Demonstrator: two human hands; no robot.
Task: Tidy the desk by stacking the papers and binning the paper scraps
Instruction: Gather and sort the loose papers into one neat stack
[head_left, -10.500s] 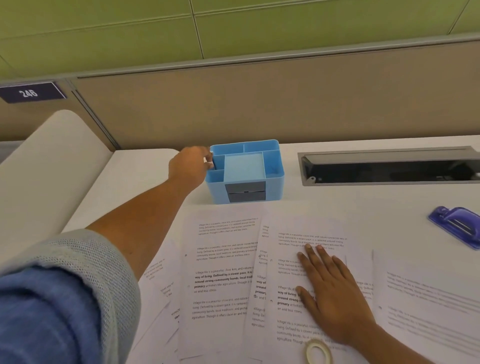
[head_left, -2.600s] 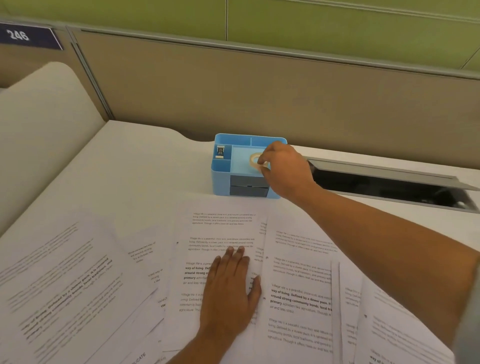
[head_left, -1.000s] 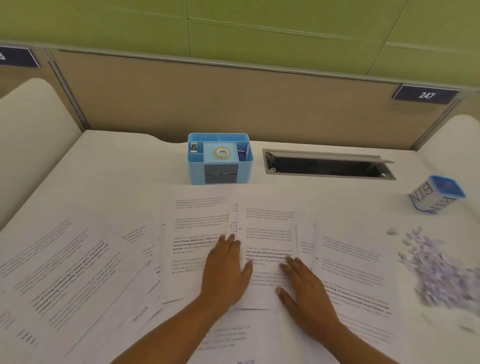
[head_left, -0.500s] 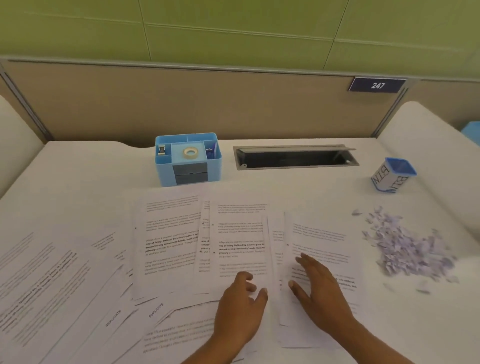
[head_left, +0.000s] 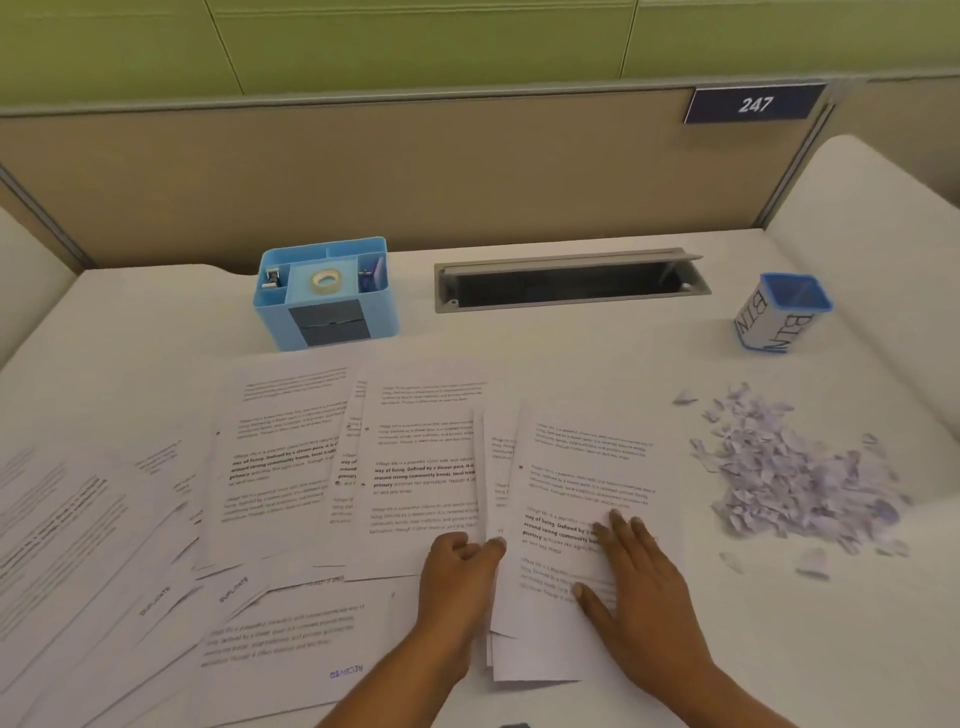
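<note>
White and matte, the desk (head_left: 130, 332) carries a loose spread of printed papers (head_left: 291, 457): thin rectangular sheets that overlap at odd angles from its left edge to past the middle. Right of centre a few sheets form a small, roughly squared pile (head_left: 587, 457). The right hand (head_left: 639, 577) lies flat on this pile with fingers straight and slightly spread. The left hand (head_left: 457, 577) sits at the pile's left edge, fingers curled and thumb tip against the paper; whether it pinches a sheet cannot be told.

Further right, apart from the sheets, the paper scraps (head_left: 795, 478) lie in a crumpled heap of small torn bits, with a few strays around it. Behind them stands the bin (head_left: 779, 317), a small squarish blue cup wrapped in white paper lettered "BIN".

At the back left a light-blue plastic organizer (head_left: 332, 317) holds a tape roll (head_left: 325, 280) on its centre section. Beside it is a long grey cable slot (head_left: 566, 280), its lid raised. A beige partition (head_left: 415, 171) bears a dark plate (head_left: 754, 104) numbered 247.
</note>
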